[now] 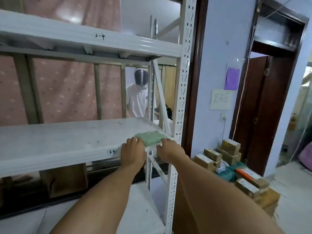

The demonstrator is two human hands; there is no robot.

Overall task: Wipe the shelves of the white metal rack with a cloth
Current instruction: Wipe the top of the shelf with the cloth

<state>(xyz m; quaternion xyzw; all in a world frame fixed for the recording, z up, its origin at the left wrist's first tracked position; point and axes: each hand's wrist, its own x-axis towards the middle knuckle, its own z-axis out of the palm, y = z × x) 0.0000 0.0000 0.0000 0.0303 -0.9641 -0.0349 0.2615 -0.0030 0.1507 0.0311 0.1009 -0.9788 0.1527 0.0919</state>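
A folded green cloth lies at the right front corner of the middle shelf of the white metal rack. My left hand rests on the shelf's front edge, its fingertips touching the cloth's left side. On the cloth's right side sits my right hand, its fingers curled over the shelf edge at the cloth's near corner. The shelf shows small dark specks and is labelled 3-4. The shelf above is labelled 2-4.
A person in a white shirt stands behind the rack. Several cardboard boxes are piled on the floor to the right, by a dark door frame. A pink curtain hangs behind the shelves. A lower shelf lies below.
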